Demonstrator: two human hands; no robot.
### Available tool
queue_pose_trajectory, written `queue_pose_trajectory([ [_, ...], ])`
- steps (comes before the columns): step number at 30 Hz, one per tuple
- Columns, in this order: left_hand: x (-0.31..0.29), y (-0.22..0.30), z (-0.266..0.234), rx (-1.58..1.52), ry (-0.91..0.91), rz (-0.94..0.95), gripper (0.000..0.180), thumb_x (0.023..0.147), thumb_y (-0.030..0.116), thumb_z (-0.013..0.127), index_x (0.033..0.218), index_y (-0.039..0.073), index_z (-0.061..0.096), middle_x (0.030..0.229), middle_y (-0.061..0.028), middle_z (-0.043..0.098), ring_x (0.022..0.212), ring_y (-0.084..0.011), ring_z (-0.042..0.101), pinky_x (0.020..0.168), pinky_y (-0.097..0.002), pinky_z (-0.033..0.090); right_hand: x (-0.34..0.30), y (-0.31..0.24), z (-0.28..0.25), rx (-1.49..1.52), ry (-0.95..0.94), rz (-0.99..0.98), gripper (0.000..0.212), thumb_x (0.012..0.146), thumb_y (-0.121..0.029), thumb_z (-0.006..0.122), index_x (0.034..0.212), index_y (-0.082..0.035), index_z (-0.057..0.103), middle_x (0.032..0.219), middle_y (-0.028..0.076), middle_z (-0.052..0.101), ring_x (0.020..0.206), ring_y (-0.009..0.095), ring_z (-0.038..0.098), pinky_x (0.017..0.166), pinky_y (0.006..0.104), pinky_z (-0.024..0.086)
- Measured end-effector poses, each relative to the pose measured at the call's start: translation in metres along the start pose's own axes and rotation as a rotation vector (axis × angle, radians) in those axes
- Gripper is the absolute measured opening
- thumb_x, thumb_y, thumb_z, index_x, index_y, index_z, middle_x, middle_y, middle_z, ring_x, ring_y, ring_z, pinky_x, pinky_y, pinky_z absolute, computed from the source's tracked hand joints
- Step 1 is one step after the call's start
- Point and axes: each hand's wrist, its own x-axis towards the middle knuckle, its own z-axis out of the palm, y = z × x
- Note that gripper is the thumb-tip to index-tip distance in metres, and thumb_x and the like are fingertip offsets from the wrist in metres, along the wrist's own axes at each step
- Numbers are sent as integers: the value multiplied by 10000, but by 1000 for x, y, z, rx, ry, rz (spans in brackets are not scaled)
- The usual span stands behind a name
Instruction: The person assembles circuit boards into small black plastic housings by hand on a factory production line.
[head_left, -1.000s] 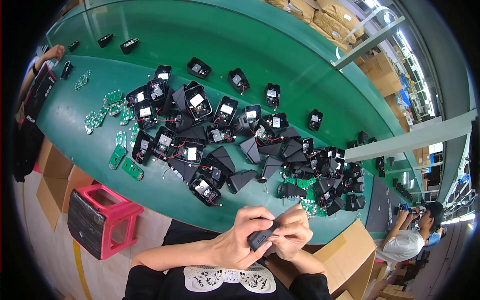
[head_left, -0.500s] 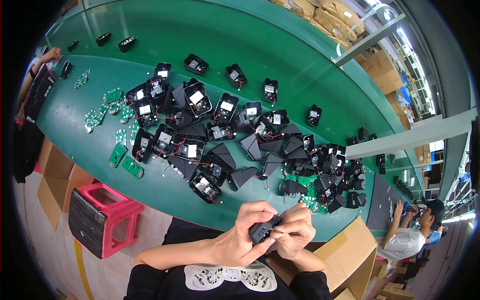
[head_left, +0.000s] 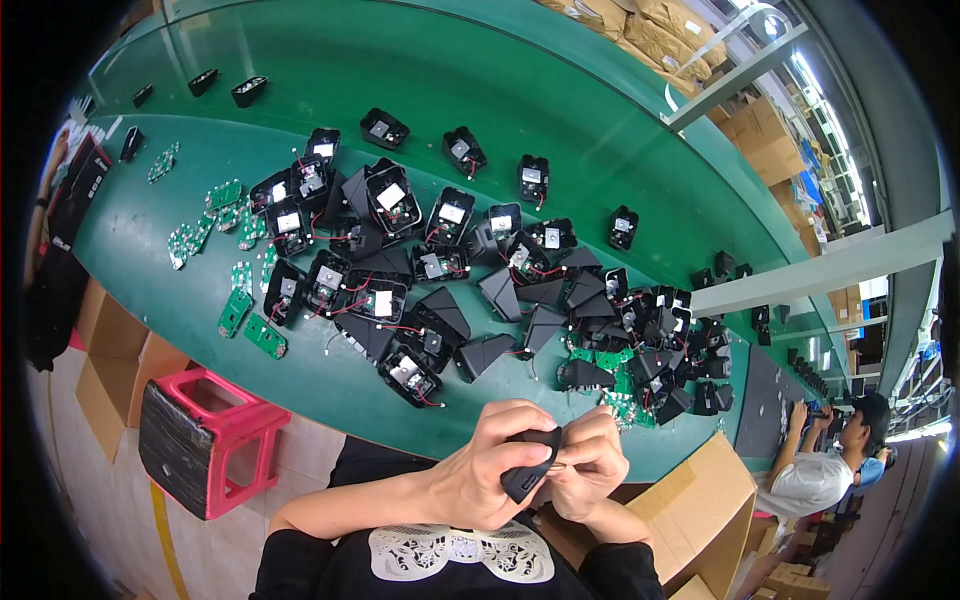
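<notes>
A small black plastic casing with rounded edges (head_left: 527,480) is at the lower centre of the frame, tilted and lifted in front of the wearer's body. The left hand (head_left: 487,472) grasps it, with the thumb pressed across its upper face. The right hand (head_left: 591,466) is bunched against the casing's right edge, thumb and fingers pinched together; whether they hold a small part there cannot be told.

Beyond the hands, a dark green worktable (head_left: 320,383) sweeps across the frame. Heaped over its middle are open black plastic housings (head_left: 483,358), many with white or silvery parts inside and thin red wires (head_left: 404,329) trailing out. Green circuit boards (head_left: 266,337) lie scattered at centre left, and more show among the housings at centre right.

An open brown cardboard box (head_left: 690,497) stands at the lower right, just beside the right forearm. A pink plastic stool with a black-wrapped seat (head_left: 262,440) stands at the lower left. At the right edge, a co-worker in a white shirt (head_left: 808,480) sits by the table.
</notes>
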Motion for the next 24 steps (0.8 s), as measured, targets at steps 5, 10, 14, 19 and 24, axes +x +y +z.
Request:
queue_pose_trajectory([
  [5,-5,3,-1,-80,5,-138,633,662,-93,602,1180,89,286,1131,-193,371,976,-332,442,843,-417,373,0,1,2,-29,-8,-11,216,574,-92,798,704,-67,628,666,1,493,596,141,422,540,253,325],
  [10,-1,3,-5,-65,-50,-86,604,697,-75,576,1190,65,256,1110,-205,385,971,-317,457,829,-417,389,4,-2,-1,-8,-5,-16,206,568,-98,804,678,-71,631,634,-9,481,611,142,425,533,253,314],
  [14,1,7,-13,-141,-151,-208,575,735,-68,539,1203,42,225,1080,-216,406,972,-289,473,821,-415,404,9,-3,-2,209,-103,186,321,600,-62,792,834,-54,572,857,41,501,743,130,468,589,250,412],
  [19,0,3,-19,-149,-215,-271,597,727,-85,497,1233,27,201,1099,-210,382,1000,-291,447,859,-397,374,18,7,-4,460,-310,551,453,653,-22,751,984,-54,443,1020,66,416,929,153,488,676,228,518],
  [24,24,13,-34,-572,-258,-1025,615,808,-26,404,1316,67,69,1218,-202,290,747,-197,554,706,-325,462,19,14,-2,379,-241,591,425,705,-45,716,1033,-50,446,1022,60,402,914,131,479,637,225,505],
])
